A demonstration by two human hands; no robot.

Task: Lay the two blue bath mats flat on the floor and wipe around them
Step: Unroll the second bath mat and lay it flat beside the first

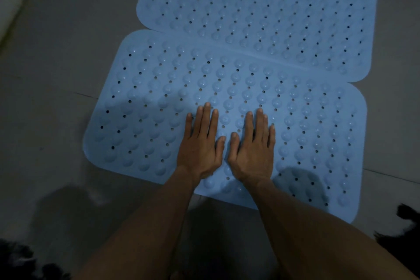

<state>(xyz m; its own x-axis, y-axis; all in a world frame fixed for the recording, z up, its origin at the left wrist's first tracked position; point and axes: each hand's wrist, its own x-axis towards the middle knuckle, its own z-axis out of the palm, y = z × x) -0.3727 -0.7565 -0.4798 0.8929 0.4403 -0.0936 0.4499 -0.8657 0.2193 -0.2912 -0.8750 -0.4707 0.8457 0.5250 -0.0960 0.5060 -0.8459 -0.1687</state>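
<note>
Floor [56, 57] of grey tile carries everything in view, with a pale strip running along its far-left edge. Dark, blurred shapes sit at the bottom-left and bottom-right corners of the view; what they are cannot be told.

Left of centre begins the near bath mat [145, 102], light blue, studded with rounded bumps and small holes, lying flat with its long side across the view and its corners rounded. On it, near its front edge and about midway along, the left hand [200, 143] presses palm down, fingers straight and held close together. Just beside it the right hand [252, 150] lies the same way, flat, fingers straight, holding nothing; the two thumbs nearly meet without touching.

Further back and shifted to the right lies the far bath mat [261, 7], same colour and pattern, also flat. Its near long edge meets the far long edge of the near mat, overlapping it slightly toward the right.
</note>
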